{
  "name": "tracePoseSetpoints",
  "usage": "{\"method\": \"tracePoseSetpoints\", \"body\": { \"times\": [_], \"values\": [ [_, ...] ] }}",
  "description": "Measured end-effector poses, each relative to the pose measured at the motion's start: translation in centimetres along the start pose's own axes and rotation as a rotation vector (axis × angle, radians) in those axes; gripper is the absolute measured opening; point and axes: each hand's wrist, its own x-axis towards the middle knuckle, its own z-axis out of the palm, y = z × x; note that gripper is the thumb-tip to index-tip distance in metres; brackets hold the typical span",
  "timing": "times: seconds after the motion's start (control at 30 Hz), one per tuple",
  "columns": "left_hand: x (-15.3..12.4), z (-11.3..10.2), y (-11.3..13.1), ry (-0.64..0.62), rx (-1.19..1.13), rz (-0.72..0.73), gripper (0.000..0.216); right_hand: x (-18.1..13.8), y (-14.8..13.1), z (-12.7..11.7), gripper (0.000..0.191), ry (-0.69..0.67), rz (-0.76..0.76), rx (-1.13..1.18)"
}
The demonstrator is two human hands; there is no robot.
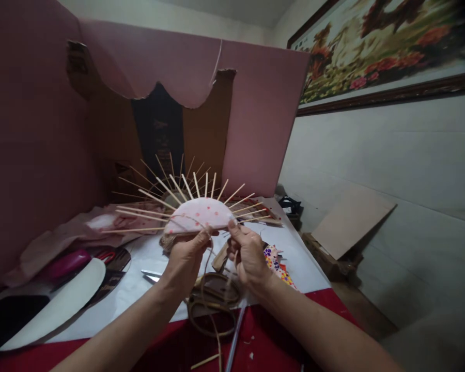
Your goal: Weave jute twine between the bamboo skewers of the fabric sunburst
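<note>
My left hand (186,253) is closed on the lower edge of a pink, red-dotted fabric disc (199,214) held up above the table. Thin wooden sticks (166,192) fan out from the disc's rim like spokes. My right hand (248,252) pinches at the disc's right edge, fingers pressed together on a strand of brown cord (208,263). The cord hangs down to a loose coil (213,302) on the table below my hands.
White paper (147,289) covers a red tablecloth (279,336). At left lie a white curved board (58,305), red-handled scissors (106,256) and a magenta tool (64,264). Patterned fabric (275,261) lies right. A pink cardboard screen (256,113) stands behind. A cardboard sheet (351,219) leans on the wall.
</note>
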Motion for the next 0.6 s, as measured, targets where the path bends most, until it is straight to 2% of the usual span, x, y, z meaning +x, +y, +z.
{"method": "tracePoseSetpoints", "body": {
  "times": [0.2,0.33,0.6],
  "values": [
    [1.0,-0.5,1.6,0.039,0.078,0.221,0.036,2.3,-1.2,-1.6,0.048,0.018,0.111,0.16],
    [1.4,-1.1,1.5,-0.002,0.173,0.335,0.035,2.6,-1.4,-2.0,0.046,0.018,0.124,0.168],
    [1.9,-1.9,0.8,-0.041,0.177,0.381,0.03,2.9,-1.5,-2.2,0.049,0.012,0.147,0.18]
  ]
}}
